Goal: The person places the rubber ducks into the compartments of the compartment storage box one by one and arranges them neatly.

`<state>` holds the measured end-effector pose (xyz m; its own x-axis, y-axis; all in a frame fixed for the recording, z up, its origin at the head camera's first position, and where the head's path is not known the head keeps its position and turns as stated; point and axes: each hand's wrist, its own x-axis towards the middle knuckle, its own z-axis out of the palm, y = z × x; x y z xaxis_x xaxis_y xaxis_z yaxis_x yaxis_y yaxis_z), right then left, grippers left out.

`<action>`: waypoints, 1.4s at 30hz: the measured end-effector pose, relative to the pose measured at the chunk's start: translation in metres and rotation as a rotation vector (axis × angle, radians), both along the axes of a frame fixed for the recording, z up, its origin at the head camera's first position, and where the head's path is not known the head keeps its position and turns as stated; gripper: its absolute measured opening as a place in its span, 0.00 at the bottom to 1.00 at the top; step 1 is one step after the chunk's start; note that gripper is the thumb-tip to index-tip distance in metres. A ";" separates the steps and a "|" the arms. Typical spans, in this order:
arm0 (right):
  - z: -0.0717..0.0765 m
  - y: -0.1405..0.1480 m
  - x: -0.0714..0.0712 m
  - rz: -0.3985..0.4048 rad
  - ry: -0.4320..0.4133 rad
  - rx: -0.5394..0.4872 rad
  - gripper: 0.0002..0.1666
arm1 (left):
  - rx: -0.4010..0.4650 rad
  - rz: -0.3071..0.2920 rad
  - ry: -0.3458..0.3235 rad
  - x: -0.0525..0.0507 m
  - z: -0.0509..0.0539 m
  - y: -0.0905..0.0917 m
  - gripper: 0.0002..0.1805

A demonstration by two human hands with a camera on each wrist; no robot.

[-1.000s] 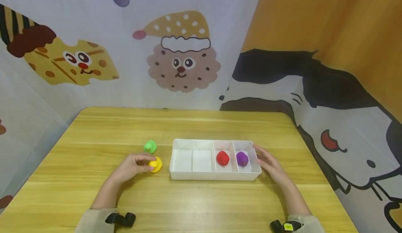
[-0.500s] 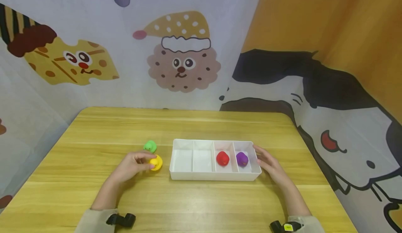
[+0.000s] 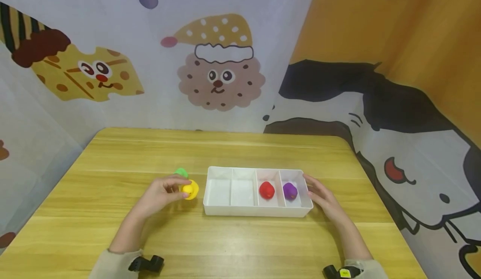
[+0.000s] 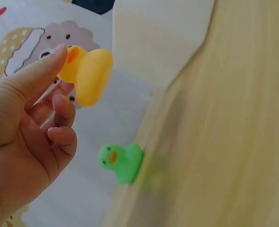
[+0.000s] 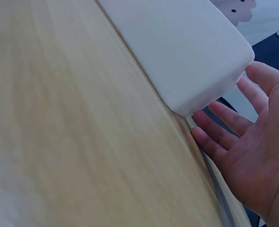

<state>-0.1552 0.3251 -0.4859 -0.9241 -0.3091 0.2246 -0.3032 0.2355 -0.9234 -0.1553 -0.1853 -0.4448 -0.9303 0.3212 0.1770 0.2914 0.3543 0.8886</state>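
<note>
Between thumb and fingers my left hand (image 3: 159,195) pinches a yellow toy duck (image 3: 191,190), held up off the table in the left wrist view. Behind it a green toy duck (image 4: 122,162) stands on the table, partly hidden by the hand in the head view. To the right is a white divided box (image 3: 255,211) with a row of compartments. A red toy duck (image 3: 267,190) sits in the third compartment from the left, a purple toy duck (image 3: 290,191) in the rightmost. At the box's right end rests my right hand (image 3: 325,199), its fingers extended against the wall.
The wooden table (image 3: 233,241) carries all of this. Behind it hangs a cloth (image 3: 221,3) printed with cartoon figures. A black strap with a camera (image 3: 146,264) is on the left wrist, and a similar one (image 3: 340,272) on the right.
My left hand has lifted the yellow duck and shifted slightly right and away from me, now covering part of the green duck. The right hand and the box have stayed put.
</note>
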 end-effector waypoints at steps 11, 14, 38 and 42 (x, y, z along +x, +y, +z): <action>-0.002 0.000 0.000 -0.029 -0.016 0.019 0.29 | 0.050 -0.092 0.140 0.003 0.020 0.022 0.17; -0.003 0.001 0.000 -0.026 -0.007 0.026 0.29 | 0.048 -0.097 0.130 0.003 0.024 0.030 0.17; -0.003 0.000 -0.001 -0.025 -0.025 0.010 0.29 | 0.032 -0.178 0.048 -0.009 0.041 0.086 0.16; -0.003 0.000 -0.001 -0.018 -0.013 0.010 0.29 | 0.003 -0.211 0.040 -0.014 0.043 0.096 0.15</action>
